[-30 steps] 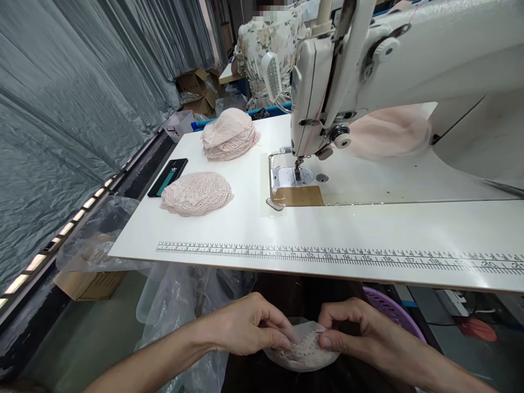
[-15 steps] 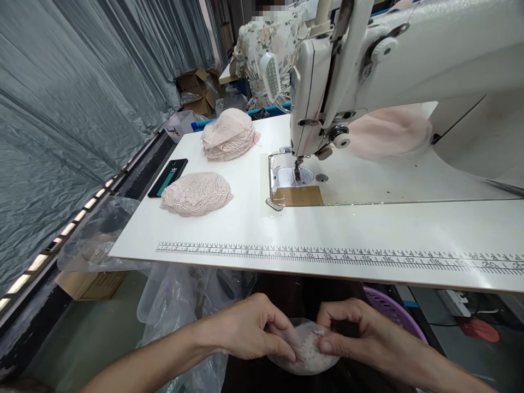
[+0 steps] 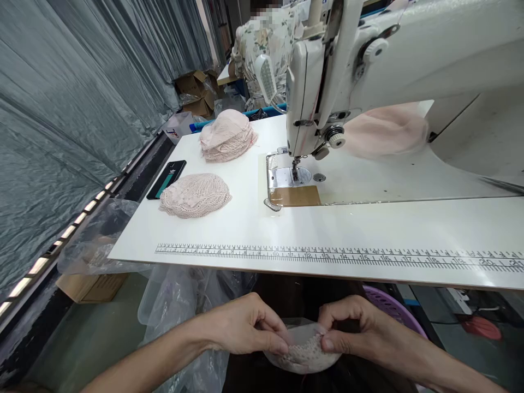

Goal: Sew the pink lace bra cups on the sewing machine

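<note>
Below the table's front edge, my left hand (image 3: pixel 245 327) and my right hand (image 3: pixel 352 327) both pinch a small pale pink lace piece (image 3: pixel 303 355) between thumb and fingers. The lace lies over a thin translucent backing, held in my lap. On the white table (image 3: pixel 368 229) above stands a white sewing machine (image 3: pixel 368 71) with its needle (image 3: pixel 293 169) over the metal plate. Two piles of pink lace pieces lie to its left: a flat near pile (image 3: pixel 195 195) and a taller far pile (image 3: pixel 227 135).
A black phone (image 3: pixel 166 179) lies at the table's left edge. A printed ruler (image 3: pixel 327 255) runs along the front. Pink fabric (image 3: pixel 385 131) sits behind the machine. Clear plastic bags (image 3: pixel 180 305) hang at lower left, a purple basket (image 3: pixel 388 308) at right. A person (image 3: pixel 266 49) sits beyond the table.
My fingers have shifted slightly on the lace piece, working its edge. The view has drifted a little to the right. Nothing on the table has moved.
</note>
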A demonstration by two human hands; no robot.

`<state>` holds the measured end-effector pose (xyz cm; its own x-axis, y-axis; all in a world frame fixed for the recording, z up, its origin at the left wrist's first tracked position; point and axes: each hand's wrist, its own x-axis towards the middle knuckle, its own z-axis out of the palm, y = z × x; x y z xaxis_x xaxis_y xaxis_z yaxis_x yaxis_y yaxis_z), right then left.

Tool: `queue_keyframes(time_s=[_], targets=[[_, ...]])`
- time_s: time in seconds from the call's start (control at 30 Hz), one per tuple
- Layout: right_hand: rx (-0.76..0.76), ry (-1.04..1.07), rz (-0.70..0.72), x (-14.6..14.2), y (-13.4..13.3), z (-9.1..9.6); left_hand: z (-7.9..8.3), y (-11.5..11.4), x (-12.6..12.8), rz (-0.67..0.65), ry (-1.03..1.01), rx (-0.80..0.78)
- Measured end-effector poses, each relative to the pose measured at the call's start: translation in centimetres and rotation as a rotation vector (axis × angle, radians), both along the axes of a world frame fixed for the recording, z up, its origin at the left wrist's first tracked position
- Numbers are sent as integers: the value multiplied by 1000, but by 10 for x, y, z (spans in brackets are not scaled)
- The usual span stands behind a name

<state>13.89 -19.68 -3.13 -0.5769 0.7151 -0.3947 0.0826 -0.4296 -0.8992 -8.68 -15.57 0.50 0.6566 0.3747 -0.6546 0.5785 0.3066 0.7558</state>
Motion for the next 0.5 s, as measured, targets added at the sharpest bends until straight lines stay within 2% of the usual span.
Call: queue_keyframes(time_s=[0.1,0.27,0.5], targets=[[-10,23,19,-1,0,0,3,0,1,-20,3,23],[-24,61,34,-3,1,1,6,0,1,-13,-84,-50],[-28,65,11,0,1,-2,-1,1,-6,-39,-112,-43]])
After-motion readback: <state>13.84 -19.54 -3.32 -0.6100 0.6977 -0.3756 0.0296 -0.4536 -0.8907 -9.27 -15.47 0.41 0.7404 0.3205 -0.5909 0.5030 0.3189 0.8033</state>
